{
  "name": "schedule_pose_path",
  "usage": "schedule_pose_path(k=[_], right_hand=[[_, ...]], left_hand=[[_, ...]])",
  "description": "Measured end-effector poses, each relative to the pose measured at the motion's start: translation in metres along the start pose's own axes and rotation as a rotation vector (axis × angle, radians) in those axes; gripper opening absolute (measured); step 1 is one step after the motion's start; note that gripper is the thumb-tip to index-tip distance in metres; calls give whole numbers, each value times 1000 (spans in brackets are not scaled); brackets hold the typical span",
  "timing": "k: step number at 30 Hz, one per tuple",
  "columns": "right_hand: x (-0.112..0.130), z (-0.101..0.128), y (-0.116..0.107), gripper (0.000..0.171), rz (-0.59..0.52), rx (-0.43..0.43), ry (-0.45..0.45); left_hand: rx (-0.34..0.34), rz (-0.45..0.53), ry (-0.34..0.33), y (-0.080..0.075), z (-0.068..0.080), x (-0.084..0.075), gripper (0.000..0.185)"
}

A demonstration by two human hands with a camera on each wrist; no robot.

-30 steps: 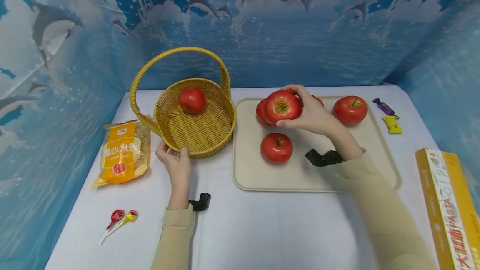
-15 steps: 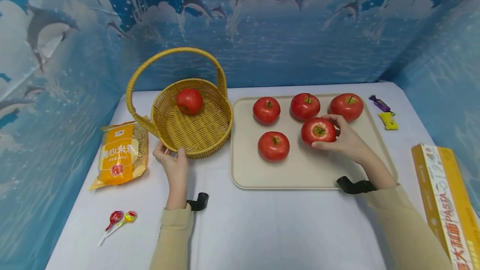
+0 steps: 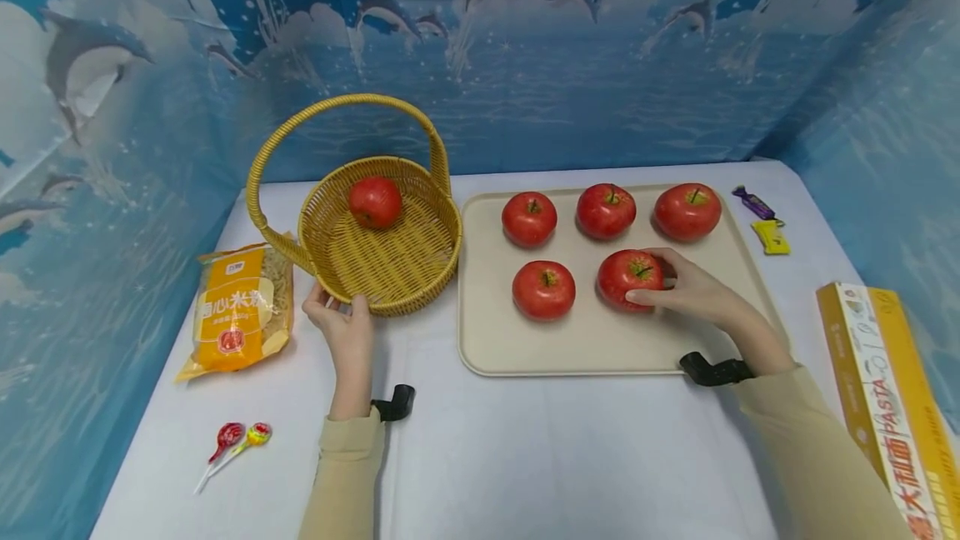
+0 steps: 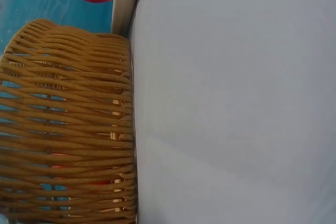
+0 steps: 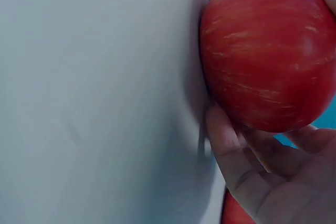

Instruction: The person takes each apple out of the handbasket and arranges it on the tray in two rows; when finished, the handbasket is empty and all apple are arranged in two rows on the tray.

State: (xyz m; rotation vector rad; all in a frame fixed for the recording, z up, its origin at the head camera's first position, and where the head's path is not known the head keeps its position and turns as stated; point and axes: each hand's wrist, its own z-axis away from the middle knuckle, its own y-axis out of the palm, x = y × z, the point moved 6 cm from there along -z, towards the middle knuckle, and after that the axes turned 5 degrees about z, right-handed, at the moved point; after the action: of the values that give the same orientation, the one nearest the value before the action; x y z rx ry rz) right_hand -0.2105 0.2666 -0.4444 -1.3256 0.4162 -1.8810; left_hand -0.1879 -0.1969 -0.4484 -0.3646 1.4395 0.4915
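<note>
On the tan tray point(image 3: 487, 348), my right hand point(image 3: 693, 286) grips a red apple point(image 3: 621, 280) at the right of the near row, thumb on its near side. The right wrist view shows fingers point(image 5: 223, 135) curled against that apple's underside, low by the tray surface. At the near-left rim of the yellow wicker basket point(image 3: 420, 298), my left hand point(image 3: 347, 340) holds on with the thumb at the rim; its other fingers are partly hidden behind the basket wall. One apple point(image 3: 375, 202) lies inside the basket. The left wrist view has the woven wall point(image 4: 68, 114) but no hand.
Three apples stand along the tray's back, one of them the middle apple point(image 3: 606, 212), and another apple point(image 3: 543, 291) sits nearer. Around lie a noodle bag point(image 3: 240, 307), lollipops point(image 3: 238, 440), wrapped candies point(image 3: 771, 237) and a pasta box point(image 3: 885, 407).
My right hand has carried its apple rightward and down onto the tray, and the apple has tipped so its stem faces up. My left hand stays at the basket rim.
</note>
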Motion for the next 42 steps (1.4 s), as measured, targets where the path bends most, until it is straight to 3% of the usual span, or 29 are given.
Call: schedule_pose_path(k=[4, 9, 13, 16, 24, 29, 34, 42], right_hand=[[2, 0, -2, 99, 4, -4, -13], [22, 3, -21, 97, -12, -89, -94], [60, 3, -38, 88, -10, -167, -176], [99, -6, -37, 80, 7, -193, -262], [211, -48, 4, 64, -47, -68, -518], [265, -79, 34, 60, -57, -18, -602], [303, -116, 59, 61, -42, -18, -609], [335, -166, 102, 64, -18, -14, -461]], left_hand=[[-5, -4, 9, -1, -1, -1, 61], [-8, -9, 11, -1, -2, 0, 60], [-12, -12, 5, -2, -2, 1, 61], [-19, -5, 2, -4, -3, 0, 61], [-15, 5, 1, -3, -5, 0, 60], [-11, 11, 4, 1, -6, 0, 61], [4, 2, 8, 4, -6, 0, 62], [-10, 37, 0, -1, -3, 4, 62]])
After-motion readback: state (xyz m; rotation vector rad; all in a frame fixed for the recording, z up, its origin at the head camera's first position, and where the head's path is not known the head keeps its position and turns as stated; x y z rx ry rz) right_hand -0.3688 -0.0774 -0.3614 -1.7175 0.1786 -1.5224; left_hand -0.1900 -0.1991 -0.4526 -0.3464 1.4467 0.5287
